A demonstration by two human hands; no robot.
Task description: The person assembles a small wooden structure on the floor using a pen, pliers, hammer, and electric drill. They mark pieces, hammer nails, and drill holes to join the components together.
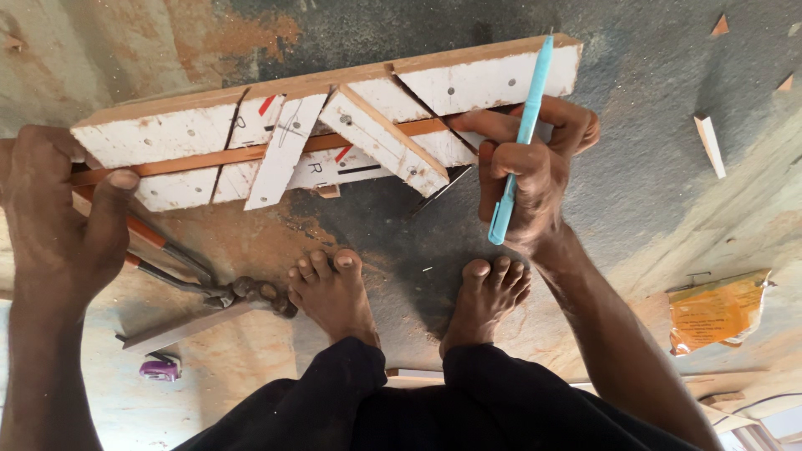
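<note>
The person is standing barefoot over a wooden jig (334,125) that is lying on the concrete floor (652,167). The jig is a long white-faced board with wooden edging, angled blocks fixed on top, and a thin wooden strip (209,157) running along its length through a channel between the blocks.

The right hand (526,175) is closing its fingers around a light blue pen (520,142), gripping it in a fist-like hold with the pen standing steeply across the right end of the jig. The lower tip of the pen is pointing toward the person, and the upper end is extending past the far edge of the board. The fingertips are resting against the strip near the right end of the jig.

The left hand (54,217) is pressing on the left end of the jig, fingers curled and the thumb lying forward beside the strip. Whether it is gripping the strip end cannot be told.

Pliers (209,280) with orange handles are lying just beside the left foot (330,292), near the left hand. The right foot (484,301) is standing below the right hand. Open floor is extending to the right of the jig, with small wood offcuts (710,144) and an orange packet (717,311) lying well apart from the work.
</note>
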